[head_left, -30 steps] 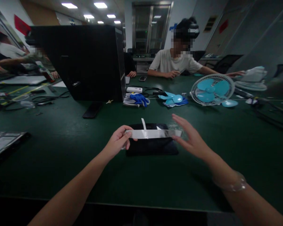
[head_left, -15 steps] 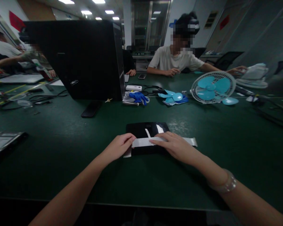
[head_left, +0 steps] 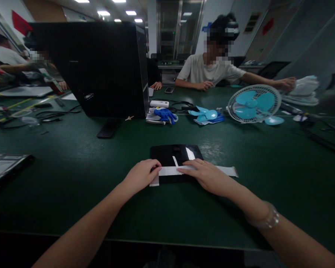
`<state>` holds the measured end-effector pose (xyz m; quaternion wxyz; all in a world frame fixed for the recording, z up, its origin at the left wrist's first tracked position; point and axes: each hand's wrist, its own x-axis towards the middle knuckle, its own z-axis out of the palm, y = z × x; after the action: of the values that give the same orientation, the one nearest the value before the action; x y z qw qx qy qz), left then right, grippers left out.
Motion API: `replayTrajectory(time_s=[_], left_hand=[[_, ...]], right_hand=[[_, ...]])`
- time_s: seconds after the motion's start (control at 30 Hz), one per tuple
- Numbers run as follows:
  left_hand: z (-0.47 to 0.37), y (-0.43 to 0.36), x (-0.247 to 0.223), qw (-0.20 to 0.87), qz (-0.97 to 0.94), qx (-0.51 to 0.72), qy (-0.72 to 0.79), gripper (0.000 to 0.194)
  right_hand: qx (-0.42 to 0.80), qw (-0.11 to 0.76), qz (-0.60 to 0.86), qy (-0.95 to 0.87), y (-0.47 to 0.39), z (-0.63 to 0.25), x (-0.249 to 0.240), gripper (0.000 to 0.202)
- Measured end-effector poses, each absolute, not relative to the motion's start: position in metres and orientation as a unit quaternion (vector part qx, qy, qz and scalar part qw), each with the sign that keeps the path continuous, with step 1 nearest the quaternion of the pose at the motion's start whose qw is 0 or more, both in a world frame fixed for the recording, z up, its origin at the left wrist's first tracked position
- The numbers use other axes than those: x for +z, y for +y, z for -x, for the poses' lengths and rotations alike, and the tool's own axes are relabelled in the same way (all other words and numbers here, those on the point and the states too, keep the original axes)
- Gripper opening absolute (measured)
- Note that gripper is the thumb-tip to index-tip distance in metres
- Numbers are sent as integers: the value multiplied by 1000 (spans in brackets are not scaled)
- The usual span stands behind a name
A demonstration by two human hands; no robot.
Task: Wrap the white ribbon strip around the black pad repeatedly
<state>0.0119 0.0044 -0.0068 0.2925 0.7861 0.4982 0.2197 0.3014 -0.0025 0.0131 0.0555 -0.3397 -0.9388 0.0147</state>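
A white flat ribbon cable runs crosswise over a flat black glossy panel on the table. At the cable's left bend, my left hand pinches it between thumb and fingers; a short folded tail hangs toward me below that hand. My right hand lies over the cable's middle with fingers stretched out, the index fingertip resting on it. Past this hand the cable's right end, with its connector, sticks out beyond the panel. A thin white strip and a bright white patch show on the panel's upper part.
A large black computer case stands at the back left, a black phone before it. Blue gloves, a blue fan blade and a caged fan lie farther back. A person sits opposite; a metal-framed panel is left.
Both hands keep nearly the same place on the cable. The cable's right end has shifted slightly right and down. The person opposite has moved an outstretched hand a little.
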Motion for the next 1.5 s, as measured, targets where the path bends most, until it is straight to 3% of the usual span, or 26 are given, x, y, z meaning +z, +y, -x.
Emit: replayTrajectory(time_s=[0.53,0.83,1.13,1.23,1.43,1.5], left_hand=[[-19,4,-7,221,-817,180,501,24],[-18,5,-12,227,-797,206,521,23],[-15,7,5,195,-763,267,555,27],[-12,7,8,176,-757,288,560,26],[-11,8,9,164,-753,274,575,30],[-11,8,10,170,-749,261,585,29]], right_hand=[[7,30,358,-933,-3,-301,11,62],[49,46,366,-928,-9,-295,21,41],[65,49,382,-921,-6,-301,22,57],[64,37,381,-922,-7,-300,20,53],[72,20,377,-923,-6,-301,19,55],[75,30,383,-920,-2,-306,19,64]])
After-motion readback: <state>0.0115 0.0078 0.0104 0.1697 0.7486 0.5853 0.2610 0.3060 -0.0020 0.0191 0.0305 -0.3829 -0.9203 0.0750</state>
